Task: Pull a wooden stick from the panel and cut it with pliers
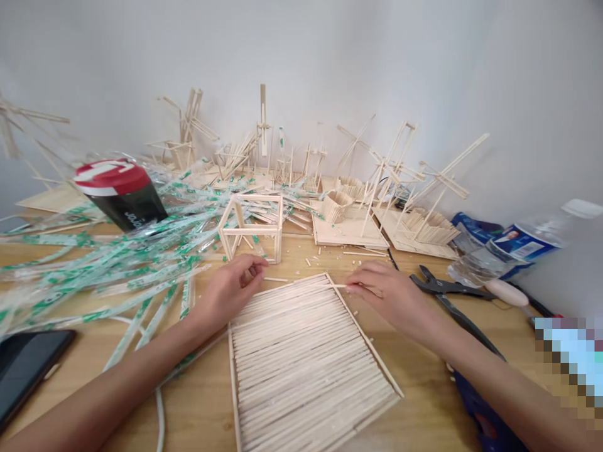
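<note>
A flat panel of thin wooden sticks (301,351), laid side by side within a stick border, lies on the table in front of me. My right hand (389,292) pinches a thin wooden stick (338,286) over the panel's far right corner. At the far left corner, my left hand (238,285) has its fingers curled together; what they hold, if anything, is hidden. A short stick (277,279) shows just beside those fingertips, and I cannot tell whether they touch it. Behind my left hand stands an open box frame of sticks (252,231).
Green-printed plastic wrappers (155,251) and a red-lidded cup (125,194) are on the left, with a black phone (32,361) nearer. Stick windmill models (381,169) line the wall. Pliers (452,295) and a plastic bottle (513,242) lie right.
</note>
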Demonstrator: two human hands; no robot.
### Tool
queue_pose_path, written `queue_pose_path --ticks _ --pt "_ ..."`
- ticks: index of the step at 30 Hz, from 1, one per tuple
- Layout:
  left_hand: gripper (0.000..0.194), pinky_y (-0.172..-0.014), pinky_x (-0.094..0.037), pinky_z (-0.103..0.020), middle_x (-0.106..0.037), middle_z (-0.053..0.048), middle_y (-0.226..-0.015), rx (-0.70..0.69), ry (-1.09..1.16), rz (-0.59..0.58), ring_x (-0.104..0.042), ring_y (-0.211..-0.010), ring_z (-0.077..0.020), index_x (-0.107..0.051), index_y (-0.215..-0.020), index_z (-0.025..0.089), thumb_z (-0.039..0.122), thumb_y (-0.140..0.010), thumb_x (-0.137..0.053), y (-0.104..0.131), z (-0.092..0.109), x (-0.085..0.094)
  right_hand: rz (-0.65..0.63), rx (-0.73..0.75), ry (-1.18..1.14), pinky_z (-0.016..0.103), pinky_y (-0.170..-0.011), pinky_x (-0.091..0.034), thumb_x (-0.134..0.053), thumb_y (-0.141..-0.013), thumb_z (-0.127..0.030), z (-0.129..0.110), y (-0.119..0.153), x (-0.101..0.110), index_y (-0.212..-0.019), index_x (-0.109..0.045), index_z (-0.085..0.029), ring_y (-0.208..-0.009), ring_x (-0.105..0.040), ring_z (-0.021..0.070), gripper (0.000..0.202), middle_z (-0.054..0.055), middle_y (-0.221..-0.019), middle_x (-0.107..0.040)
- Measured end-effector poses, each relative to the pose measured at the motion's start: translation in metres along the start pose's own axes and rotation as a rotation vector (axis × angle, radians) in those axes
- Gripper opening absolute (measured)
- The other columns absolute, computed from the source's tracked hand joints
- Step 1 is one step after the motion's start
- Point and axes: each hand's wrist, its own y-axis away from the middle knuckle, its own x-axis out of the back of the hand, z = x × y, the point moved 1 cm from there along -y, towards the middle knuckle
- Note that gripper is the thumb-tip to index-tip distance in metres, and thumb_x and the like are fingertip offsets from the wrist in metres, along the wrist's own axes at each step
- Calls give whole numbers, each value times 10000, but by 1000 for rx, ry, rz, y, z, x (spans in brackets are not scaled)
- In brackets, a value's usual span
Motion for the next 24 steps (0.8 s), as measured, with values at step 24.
queue_pose_path --ticks 24 --pt "262 -751 -474 -248 -698 -43 -862 -84 -47 -369 -641 -815 -172 -735 -832 206 86 -812 -503 -37 37 -39 -137 149 -58 278 -739 -457 -565 -890 -187 35 -49 -30 -899 -730 -200 -822 -609 161 166 38 -858 -686"
